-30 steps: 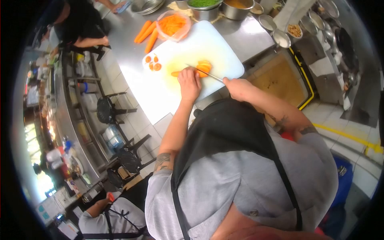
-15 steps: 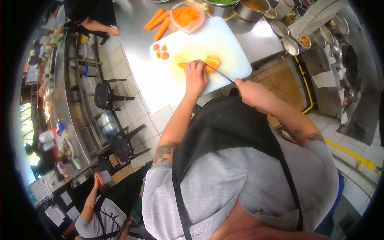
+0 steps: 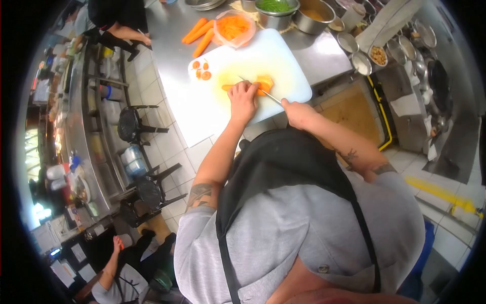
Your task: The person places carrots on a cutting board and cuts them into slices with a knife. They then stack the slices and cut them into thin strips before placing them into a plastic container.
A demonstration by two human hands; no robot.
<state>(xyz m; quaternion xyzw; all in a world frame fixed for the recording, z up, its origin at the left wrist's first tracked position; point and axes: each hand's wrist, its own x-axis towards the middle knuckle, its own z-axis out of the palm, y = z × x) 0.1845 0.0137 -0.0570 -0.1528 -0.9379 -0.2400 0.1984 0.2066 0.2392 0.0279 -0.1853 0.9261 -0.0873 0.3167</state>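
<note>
On the white cutting board [image 3: 291,76], my left hand [image 3: 243,101] presses down on a carrot [image 3: 227,87], its fingers bent together over it. My right hand [image 3: 299,114] is wrapped round the handle of a knife [image 3: 274,98], whose blade lies across the carrot beside my left fingertips. Cut orange pieces [image 3: 265,81] rest just right of the blade. Several small carrot ends [image 3: 205,75] sit at the board's upper left. Behind the board stand a plastic container of sliced carrot [image 3: 235,29] and whole carrots [image 3: 203,42].
Metal pots [image 3: 312,17] and a bowl of chopped greens [image 3: 276,6] stand at the back of the steel counter [image 3: 169,45]. Small bowls [image 3: 361,63] line the right. One co-worker [image 3: 119,15] is at the upper left, another [image 3: 114,276] at the lower left.
My right hand and the knife have moved left and slightly down, with the blade now across the carrot nearer my left fingers. My left hand has shifted slightly left and down.
</note>
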